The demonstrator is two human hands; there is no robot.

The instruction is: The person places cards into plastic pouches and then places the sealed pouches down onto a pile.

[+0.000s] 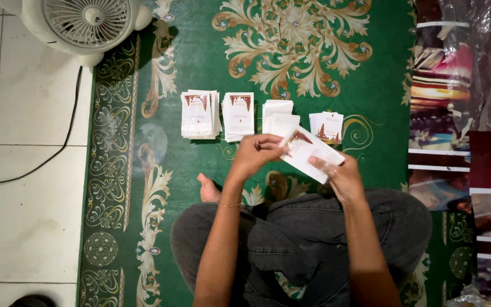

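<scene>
I sit cross-legged on a green patterned carpet (370,85). Both hands hold one white card with a dark red print (308,152) above my knees. My left hand (255,152) pinches its left end; my right hand (339,176) grips its lower right end. Just beyond my hands, several stacks lie in a row on the carpet: a wrapped stack of printed cards (199,115), a second printed stack (238,116), a pile of plain white pieces (276,111), and a small stack with a red picture (326,125).
A white floor fan (86,25) stands at the top left on pale tiles (24,199), with a black cable (58,153) running across them. Folded patterned fabrics in clear plastic (444,91) and dark red pieces (490,159) lie along the right edge.
</scene>
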